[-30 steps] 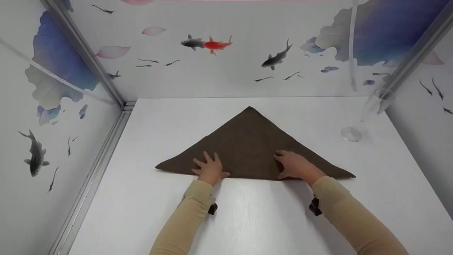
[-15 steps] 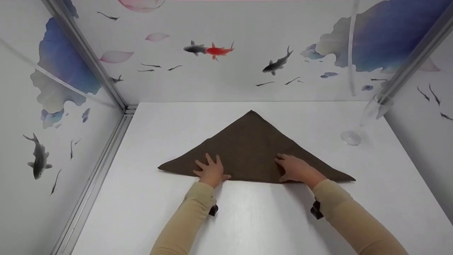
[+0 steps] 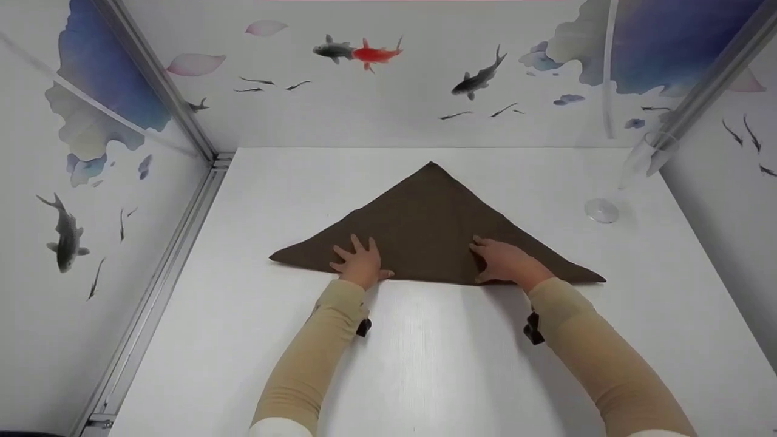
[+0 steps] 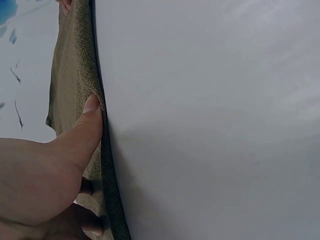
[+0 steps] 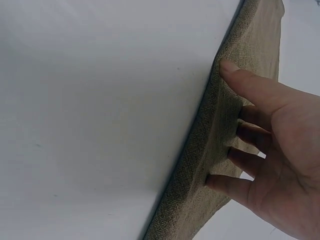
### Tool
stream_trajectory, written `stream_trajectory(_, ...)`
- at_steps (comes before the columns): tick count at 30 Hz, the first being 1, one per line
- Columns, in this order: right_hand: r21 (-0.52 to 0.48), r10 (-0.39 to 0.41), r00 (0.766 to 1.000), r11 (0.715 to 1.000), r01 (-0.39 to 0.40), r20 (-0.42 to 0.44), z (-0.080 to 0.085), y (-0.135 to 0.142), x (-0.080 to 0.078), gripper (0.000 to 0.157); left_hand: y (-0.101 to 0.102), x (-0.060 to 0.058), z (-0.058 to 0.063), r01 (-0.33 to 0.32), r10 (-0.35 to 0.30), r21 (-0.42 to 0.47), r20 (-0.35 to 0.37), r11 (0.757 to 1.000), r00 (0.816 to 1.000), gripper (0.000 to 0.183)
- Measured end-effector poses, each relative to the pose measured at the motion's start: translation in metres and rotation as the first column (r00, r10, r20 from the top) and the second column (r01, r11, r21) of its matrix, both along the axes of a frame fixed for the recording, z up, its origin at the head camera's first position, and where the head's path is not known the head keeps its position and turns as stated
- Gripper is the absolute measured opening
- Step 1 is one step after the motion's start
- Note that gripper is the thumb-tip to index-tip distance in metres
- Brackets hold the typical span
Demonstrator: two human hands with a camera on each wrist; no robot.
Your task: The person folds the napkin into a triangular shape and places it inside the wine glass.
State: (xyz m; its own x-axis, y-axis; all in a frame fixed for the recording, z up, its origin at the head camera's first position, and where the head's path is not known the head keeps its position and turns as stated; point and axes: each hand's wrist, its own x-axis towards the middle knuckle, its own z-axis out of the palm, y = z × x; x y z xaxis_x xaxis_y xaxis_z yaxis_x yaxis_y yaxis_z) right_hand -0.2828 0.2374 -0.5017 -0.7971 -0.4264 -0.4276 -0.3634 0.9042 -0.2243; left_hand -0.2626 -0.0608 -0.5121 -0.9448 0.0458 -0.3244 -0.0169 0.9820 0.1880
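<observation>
Resting left hand (image 3: 360, 265): spread on brown triangular cloth (image 3: 419, 224)
Right hand (image 3: 505, 261): thumb, fingertips apart, touching it
Cloth peak (image 3: 431, 169): beyond both

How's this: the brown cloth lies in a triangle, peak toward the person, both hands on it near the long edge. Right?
One thing is wrong: in the head view, the brown cloth has its peak toward the back wall. The rest holds: a triangle, with the left hand and right hand on it near the long edge.
</observation>
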Motion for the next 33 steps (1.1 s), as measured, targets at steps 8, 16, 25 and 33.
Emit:
stream_trajectory(8, -0.031, -0.035, 0.999, 0.999, 0.035, 0.019, -0.001, 0.001, 0.0, 0.08, 0.0, -0.003, 0.003, 0.031, -0.031, 0.002, 0.0, 1.0, 1.0, 0.093)
stream_trajectory(16, -0.056, -0.053, 0.998, 0.997, 0.054, 0.019, -0.004, -0.001, 0.003, 0.078, -0.006, -0.009, -0.001, 0.044, -0.045, 0.026, 0.006, 0.999, 0.999, 0.092)
stream_trajectory(25, -0.049, -0.091, 0.996, 0.995, 0.091, 0.012, -0.002, -0.007, 0.0, 0.079, -0.014, -0.021, 0.004, 0.089, -0.09, 0.022, 0.032, 0.996, 0.995, 0.091)
stream_trajectory(33, -0.025, -0.117, 0.993, 0.993, 0.116, -0.022, 0.001, -0.012, -0.01, 0.079, -0.016, -0.038, 0.012, 0.097, -0.099, 0.048, 0.044, 0.994, 0.994, 0.089)
